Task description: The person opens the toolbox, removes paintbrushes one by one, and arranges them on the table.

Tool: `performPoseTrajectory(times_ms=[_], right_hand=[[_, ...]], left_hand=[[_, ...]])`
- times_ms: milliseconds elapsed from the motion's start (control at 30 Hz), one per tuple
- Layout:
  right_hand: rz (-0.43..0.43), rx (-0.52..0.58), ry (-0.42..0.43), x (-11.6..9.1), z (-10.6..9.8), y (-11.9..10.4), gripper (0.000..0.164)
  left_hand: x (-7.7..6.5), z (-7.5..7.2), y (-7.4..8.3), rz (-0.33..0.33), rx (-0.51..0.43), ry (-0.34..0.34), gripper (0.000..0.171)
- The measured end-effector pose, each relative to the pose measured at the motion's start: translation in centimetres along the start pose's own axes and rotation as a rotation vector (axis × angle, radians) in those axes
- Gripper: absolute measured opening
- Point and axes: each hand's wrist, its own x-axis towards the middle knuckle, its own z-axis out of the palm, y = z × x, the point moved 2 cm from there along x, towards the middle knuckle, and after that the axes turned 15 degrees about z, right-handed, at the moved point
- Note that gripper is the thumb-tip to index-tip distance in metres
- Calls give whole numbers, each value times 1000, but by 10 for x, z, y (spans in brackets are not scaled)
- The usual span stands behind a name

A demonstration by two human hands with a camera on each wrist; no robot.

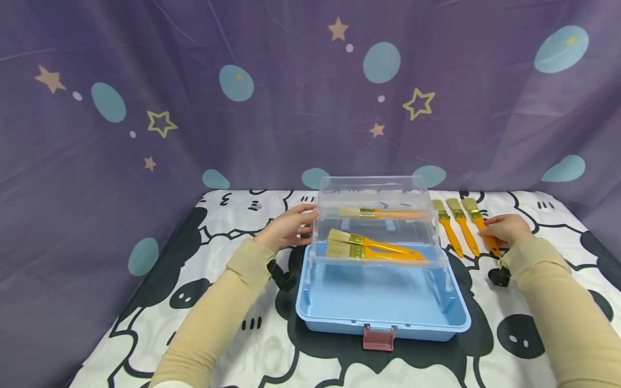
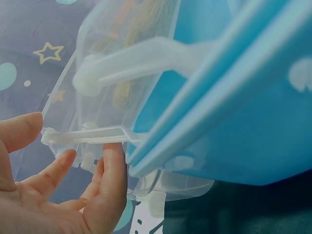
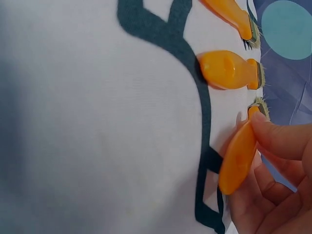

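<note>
My right hand [image 1: 509,229] pinches the orange handle of the rightmost paintbrush [image 3: 238,158] between thumb and fingers, as the right wrist view shows. Two more paintbrushes [image 1: 450,231] lie to its left on the cloth, bristles pointing away. A light blue box [image 1: 359,302] stands open in the middle, clear tiered trays [image 1: 317,229] raised over its back. Paintbrushes [image 1: 364,253] lie in the lower tray, and others [image 1: 373,213] show in the upper one. My left hand [image 1: 291,226] is at the trays' left side, fingers extended, with fingertips right at a clear hinge arm [image 2: 97,135].
A pink latch [image 1: 378,339] hangs at the box's front. Beneath everything spreads a white cloth [image 1: 242,345] with black cartoon outlines. Behind the table hangs a purple curtain [image 1: 291,134] with stars and blue ovals.
</note>
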Motion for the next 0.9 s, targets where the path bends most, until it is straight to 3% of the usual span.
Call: performPoseTrajectory(times_ms=[900], right_hand=[[-34, -29, 71, -6, 4, -4, 56]], left_hand=[[0, 0, -1, 3, 6, 7, 45]])
